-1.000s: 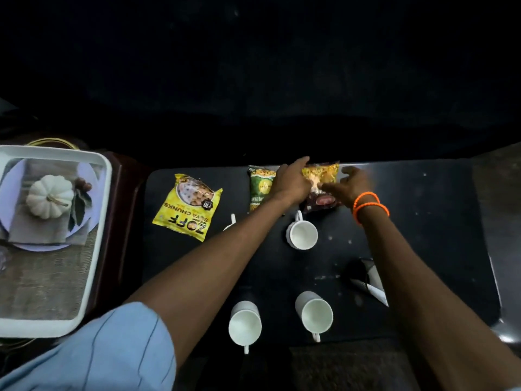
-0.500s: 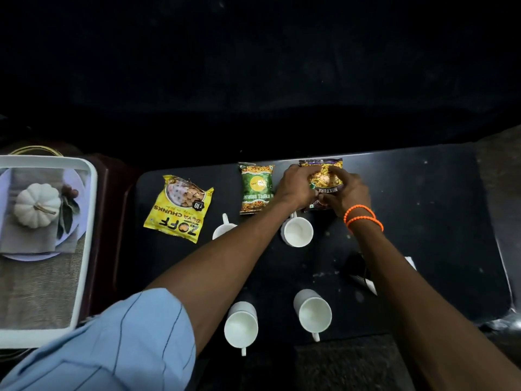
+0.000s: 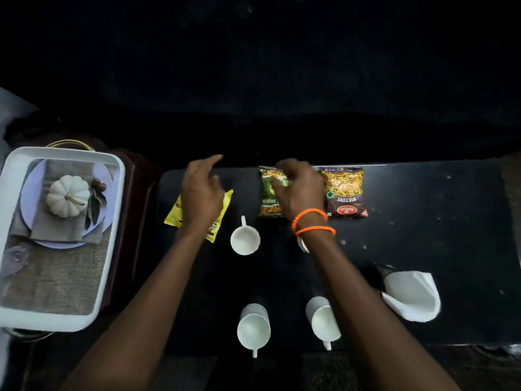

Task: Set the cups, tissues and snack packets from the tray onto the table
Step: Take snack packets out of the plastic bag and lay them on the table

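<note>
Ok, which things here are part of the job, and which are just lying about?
Job: yellow snack packet, green snack packet, mixture packet, white cups, tissues, tray, table.
Lying about: white pumpkin, plate pictured on the tray.

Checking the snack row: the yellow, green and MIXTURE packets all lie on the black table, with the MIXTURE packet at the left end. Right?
Not quite. The head view shows the MIXTURE packet at the right end; the yellow packet lies at the left end, the green packet between, all on the black table.

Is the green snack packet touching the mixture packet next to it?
Apart. The head view shows a strip of dark table between the green snack packet and the mixture packet.
</note>
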`<action>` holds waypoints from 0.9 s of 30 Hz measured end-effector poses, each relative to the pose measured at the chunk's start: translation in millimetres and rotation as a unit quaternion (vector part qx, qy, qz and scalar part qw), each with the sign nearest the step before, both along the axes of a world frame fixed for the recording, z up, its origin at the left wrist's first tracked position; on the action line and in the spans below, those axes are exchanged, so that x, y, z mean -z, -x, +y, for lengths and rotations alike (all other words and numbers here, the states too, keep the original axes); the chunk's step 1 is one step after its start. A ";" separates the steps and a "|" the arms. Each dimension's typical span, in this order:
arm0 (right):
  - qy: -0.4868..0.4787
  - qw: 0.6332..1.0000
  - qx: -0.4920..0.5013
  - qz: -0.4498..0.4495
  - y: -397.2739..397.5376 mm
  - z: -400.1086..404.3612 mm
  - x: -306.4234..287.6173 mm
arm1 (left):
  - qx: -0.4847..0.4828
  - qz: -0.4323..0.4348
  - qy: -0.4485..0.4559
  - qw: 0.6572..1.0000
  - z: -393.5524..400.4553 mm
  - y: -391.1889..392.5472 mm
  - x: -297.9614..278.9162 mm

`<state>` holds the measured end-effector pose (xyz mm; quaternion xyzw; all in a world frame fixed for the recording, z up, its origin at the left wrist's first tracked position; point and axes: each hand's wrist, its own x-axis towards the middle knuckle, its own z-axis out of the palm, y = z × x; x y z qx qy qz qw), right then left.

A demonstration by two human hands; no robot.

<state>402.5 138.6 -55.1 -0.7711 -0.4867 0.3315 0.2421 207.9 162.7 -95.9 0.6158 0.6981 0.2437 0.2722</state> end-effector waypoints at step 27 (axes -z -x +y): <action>0.026 0.968 -0.135 -0.211 74.9 34.3 21.0 | 0.119 0.127 0.117 0.978 -8.5 79.1 31.4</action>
